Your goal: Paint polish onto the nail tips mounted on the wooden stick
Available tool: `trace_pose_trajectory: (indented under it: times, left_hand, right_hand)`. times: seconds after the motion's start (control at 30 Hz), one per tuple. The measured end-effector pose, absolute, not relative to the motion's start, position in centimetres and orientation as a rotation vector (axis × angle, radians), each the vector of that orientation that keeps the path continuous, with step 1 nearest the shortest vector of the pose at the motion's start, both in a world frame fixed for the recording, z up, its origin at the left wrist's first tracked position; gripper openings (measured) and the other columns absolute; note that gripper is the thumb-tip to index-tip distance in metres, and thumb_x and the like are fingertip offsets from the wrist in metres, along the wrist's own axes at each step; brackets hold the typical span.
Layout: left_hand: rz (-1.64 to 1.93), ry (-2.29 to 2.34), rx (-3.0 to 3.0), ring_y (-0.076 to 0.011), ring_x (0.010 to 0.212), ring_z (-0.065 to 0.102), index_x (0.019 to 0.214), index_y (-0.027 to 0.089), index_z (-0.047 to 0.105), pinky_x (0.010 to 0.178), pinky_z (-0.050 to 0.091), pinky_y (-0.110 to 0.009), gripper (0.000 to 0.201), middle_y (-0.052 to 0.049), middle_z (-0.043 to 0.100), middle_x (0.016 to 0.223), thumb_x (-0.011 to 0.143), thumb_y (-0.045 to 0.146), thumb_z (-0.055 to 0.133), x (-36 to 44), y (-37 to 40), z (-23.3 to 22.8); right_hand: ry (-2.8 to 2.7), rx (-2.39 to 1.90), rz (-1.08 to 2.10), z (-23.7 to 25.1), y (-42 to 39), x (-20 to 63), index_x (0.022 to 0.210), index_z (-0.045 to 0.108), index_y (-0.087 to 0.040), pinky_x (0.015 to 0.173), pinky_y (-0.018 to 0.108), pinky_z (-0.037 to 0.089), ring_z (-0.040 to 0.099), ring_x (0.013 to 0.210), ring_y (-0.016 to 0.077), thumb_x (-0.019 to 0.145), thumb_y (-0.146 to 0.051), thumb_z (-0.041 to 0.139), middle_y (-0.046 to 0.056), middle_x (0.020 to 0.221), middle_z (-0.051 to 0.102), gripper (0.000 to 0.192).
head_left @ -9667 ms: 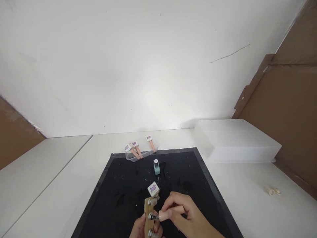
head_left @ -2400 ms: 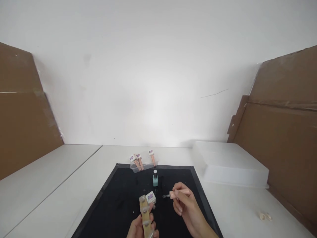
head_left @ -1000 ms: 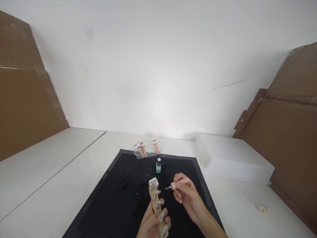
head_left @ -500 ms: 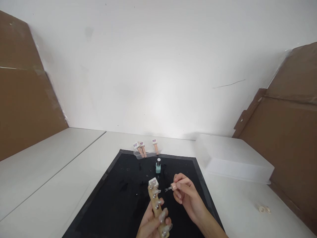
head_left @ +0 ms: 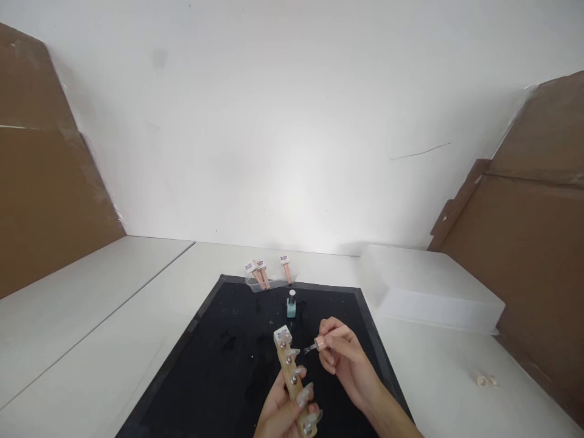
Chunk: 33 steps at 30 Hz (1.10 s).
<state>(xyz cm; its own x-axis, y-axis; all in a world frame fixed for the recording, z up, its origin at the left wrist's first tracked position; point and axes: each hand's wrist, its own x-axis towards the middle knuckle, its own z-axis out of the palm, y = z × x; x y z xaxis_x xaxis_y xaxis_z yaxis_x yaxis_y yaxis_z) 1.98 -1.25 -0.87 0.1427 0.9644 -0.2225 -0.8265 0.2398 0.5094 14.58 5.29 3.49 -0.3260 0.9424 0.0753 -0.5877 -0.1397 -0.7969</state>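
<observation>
My left hand [head_left: 278, 410] is wrapped round a wooden nail-tip stand [head_left: 289, 370]. Clear, pale nail tips [head_left: 305, 394] and silvery round knobs [head_left: 294, 379] run along its length. Right at the stand's far end is a small white square bottle [head_left: 282, 333] with a label; whether it touches the stand I cannot tell. My right hand [head_left: 344, 356] pinches the pink cap of a nail polish brush [head_left: 321, 343], bristles pointing left, a little apart from the nail tips. Beyond both hands, a mint-green nail polish bottle [head_left: 291, 309] stands upright on the black mat [head_left: 219, 353].
At the mat's back edge a clear tray [head_left: 274, 283] holds three white bottles with pink caps [head_left: 258, 277]. A white box-like block [head_left: 438, 292] lies to the right. Small beige rings [head_left: 482, 381] rest on the white table [head_left: 456, 359]. Cardboard panels [head_left: 55, 201] flank both sides.
The nail-tip stand in my left hand has shifted slightly to the right, closer to the brush. My right hand has hardly moved. The camera view has shifted a little.
</observation>
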Motion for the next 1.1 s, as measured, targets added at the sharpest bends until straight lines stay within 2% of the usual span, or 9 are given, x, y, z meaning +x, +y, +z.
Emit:
trace_pose_trajectory:
  times: [0.33,0.5,0.63,0.77,0.9,1.1]
  left_hand:
    - [1.227,0.561,0.302,-0.0081,0.051,0.053,0.091,0.017,0.068,0.052,0.032,-0.021,0.034,0.0,0.059,0.061,0.059,0.02,0.08,1.9,-1.2,-1.2]
    - [1.258,0.55,0.308,-0.0077,0.054,0.052,0.088,0.021,0.069,0.052,0.033,-0.022,0.032,0.0,0.06,0.068,0.057,0.018,0.08,1.8,-1.1,-1.9]
    - [1.319,0.512,0.248,-0.0081,0.06,0.054,0.087,0.024,0.071,0.055,0.037,-0.023,0.037,0.0,0.061,0.079,0.053,0.014,0.082,1.9,-0.9,-2.2]
    - [1.341,0.509,0.245,-0.0081,0.061,0.054,0.088,0.024,0.071,0.059,0.04,-0.024,0.039,0.0,0.061,0.081,0.052,0.014,0.082,1.8,-0.8,-2.3]
    - [1.307,0.53,0.298,-0.0101,0.061,0.055,0.093,0.024,0.07,0.059,0.039,-0.025,0.039,-0.002,0.063,0.076,0.056,0.019,0.081,1.6,-0.9,-2.3]
    - [1.3,0.529,0.296,-0.0092,0.057,0.055,0.089,0.027,0.072,0.059,0.04,-0.024,0.036,-0.001,0.064,0.066,0.055,0.018,0.082,1.9,-1.0,-1.4]
  right_hand:
    - [-0.983,-0.535,1.788,3.5,5.0,14.6,0.065,0.06,-0.015,0.038,0.018,0.023,0.032,0.04,0.0042,0.067,-0.028,0.076,-0.006,0.053,0.044,0.021]
    - [-1.025,-0.544,1.786,3.9,4.6,14.4,0.062,0.058,-0.013,0.037,0.018,0.022,0.033,0.038,0.0029,0.065,-0.029,0.077,-0.005,0.054,0.048,0.025]
    - [-1.038,-0.554,1.777,4.0,4.5,14.4,0.063,0.059,-0.014,0.037,0.018,0.022,0.033,0.038,0.0031,0.065,-0.03,0.077,-0.006,0.051,0.044,0.025]
    - [-1.039,-0.557,1.775,4.0,4.5,14.4,0.064,0.059,-0.014,0.038,0.018,0.022,0.033,0.038,0.0033,0.066,-0.031,0.076,-0.006,0.05,0.044,0.024]
    - [-1.034,-0.56,1.777,4.0,4.5,14.3,0.063,0.058,-0.014,0.037,0.018,0.023,0.033,0.038,0.0033,0.064,-0.03,0.077,-0.006,0.052,0.045,0.025]
    - [-1.08,-0.614,1.775,4.1,4.4,14.1,0.061,0.058,-0.013,0.037,0.019,0.023,0.033,0.037,0.0034,0.064,-0.03,0.077,-0.006,0.05,0.047,0.026]
